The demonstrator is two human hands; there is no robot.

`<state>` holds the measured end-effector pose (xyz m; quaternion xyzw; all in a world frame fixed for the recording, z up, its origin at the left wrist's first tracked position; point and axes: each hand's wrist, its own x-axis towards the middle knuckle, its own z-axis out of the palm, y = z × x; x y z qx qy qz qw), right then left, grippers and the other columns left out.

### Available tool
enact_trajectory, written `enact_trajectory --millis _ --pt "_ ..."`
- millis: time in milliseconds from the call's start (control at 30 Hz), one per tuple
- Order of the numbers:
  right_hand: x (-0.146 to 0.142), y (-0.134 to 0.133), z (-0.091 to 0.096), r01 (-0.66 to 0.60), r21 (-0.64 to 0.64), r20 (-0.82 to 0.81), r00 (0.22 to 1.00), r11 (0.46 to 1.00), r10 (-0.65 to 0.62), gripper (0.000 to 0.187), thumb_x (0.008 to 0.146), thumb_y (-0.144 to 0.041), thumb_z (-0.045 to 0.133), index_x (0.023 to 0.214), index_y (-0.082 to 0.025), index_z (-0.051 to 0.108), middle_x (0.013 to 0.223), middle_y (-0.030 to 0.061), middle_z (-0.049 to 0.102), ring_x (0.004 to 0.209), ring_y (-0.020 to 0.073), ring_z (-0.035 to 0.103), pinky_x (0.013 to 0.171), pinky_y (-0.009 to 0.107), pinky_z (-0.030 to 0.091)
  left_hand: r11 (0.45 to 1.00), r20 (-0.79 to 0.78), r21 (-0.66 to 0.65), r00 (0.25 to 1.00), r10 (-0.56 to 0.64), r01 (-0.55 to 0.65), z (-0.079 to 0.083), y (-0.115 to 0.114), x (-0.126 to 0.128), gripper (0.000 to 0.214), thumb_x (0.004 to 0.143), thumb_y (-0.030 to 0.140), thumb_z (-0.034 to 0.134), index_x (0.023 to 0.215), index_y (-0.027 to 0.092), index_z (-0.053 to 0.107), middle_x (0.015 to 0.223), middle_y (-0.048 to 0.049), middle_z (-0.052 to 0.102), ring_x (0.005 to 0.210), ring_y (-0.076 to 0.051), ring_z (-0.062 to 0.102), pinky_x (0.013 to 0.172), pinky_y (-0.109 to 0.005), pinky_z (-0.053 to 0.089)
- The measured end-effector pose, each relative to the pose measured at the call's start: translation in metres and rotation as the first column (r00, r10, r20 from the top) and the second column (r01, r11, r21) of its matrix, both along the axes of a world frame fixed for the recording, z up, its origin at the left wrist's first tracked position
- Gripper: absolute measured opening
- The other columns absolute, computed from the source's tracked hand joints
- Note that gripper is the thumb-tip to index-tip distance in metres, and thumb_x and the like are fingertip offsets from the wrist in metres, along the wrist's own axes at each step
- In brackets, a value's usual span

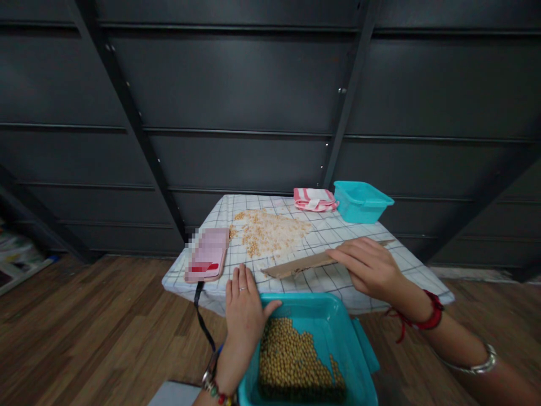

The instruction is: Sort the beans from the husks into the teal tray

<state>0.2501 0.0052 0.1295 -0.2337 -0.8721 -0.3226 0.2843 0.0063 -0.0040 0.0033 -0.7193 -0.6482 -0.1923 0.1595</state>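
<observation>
Dark panelled wall (253, 84), wooden plank floor (84, 321)

Single feed for me: head camera, looking forward and down from above desk (325, 234) near edge. Left hand (243, 304), right hand (372, 268) close, low in frame; dark wall (253, 101) beyond.

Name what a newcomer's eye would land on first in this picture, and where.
The bright teal tub of yellow beans sits nearest, bottom centre, with the left hand resting on its rim. Just beyond, the right hand holds a cardboard strip over the checked cloth, near a pale scatter of beans. A smaller teal tub stands at the table's far right corner.
</observation>
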Motion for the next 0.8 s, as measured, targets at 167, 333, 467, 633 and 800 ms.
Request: enact_trajectory --millis 167,333,467,633,800 --pt "0.0001 0.0011 -0.0014 -0.006 -0.015 0.016 1.000 1.000 0.006 0.033 0.074 0.001 0.036 0.099 -0.014 0.053 0.077 0.0058 0.063 0.071 0.0161 0.053 0.060 0.030 0.042 1.000 -0.009 -0.008 1.000 -0.003 0.003 0.0019 -0.0004 -0.0011 0.090 0.071 0.067 0.038 0.123 -0.006 0.040 0.129 -0.0290 0.044 0.119 -0.037 0.041 0.095 -0.050 0.037" --pt "0.0000 -0.0010 -0.0012 -0.027 -0.021 0.023 0.999 0.999 0.028 0.034 0.073 0.002 0.037 0.098 -0.014 0.053 0.078 0.0056 0.064 0.072 0.0155 0.053 0.062 0.030 0.042 1.000 -0.002 -0.016 1.000 0.007 -0.007 0.0031 0.0004 -0.0013 0.087 0.072 0.067 0.036 0.124 -0.003 0.040 0.130 -0.0277 0.044 0.120 -0.036 0.041 0.096 -0.050 0.036" --pt "-0.0012 -0.0022 0.0005 -0.041 -0.039 0.012 0.999 0.998 0.042 0.037 0.072 0.002 0.037 0.100 -0.016 0.053 0.077 0.0044 0.064 0.072 0.0153 0.054 0.061 0.029 0.042 1.000 0.012 -0.014 1.000 0.015 -0.015 0.0019 0.0017 0.0003 0.086 0.073 0.066 0.035 0.124 -0.002 0.040 0.129 -0.0275 0.044 0.121 -0.036 0.040 0.097 -0.051 0.035" --pt "0.0000 -0.0028 -0.0005 -0.038 -0.038 0.025 0.999 0.999 0.039 0.035 0.072 0.003 0.036 0.097 -0.015 0.053 0.077 0.0047 0.063 0.071 0.0147 0.054 0.061 0.029 0.041 1.000 0.010 -0.019 1.000 0.018 -0.018 0.0013 0.0029 0.0020 0.085 0.073 0.065 0.037 0.125 -0.001 0.040 0.131 -0.0273 0.043 0.122 -0.035 0.039 0.097 -0.050 0.035" --pt "0.0022 -0.0050 -0.0012 -0.037 -0.031 0.028 0.999 0.999 0.038 0.034 0.073 0.003 0.035 0.095 -0.016 0.053 0.077 0.0042 0.064 0.070 0.0139 0.053 0.061 0.028 0.041 0.998 -0.007 -0.059 0.999 0.035 -0.035 0.0042 0.0037 0.0032 0.090 0.070 0.068 0.039 0.124 -0.003 0.041 0.132 -0.0266 0.042 0.122 -0.036 0.038 0.098 -0.048 0.036"
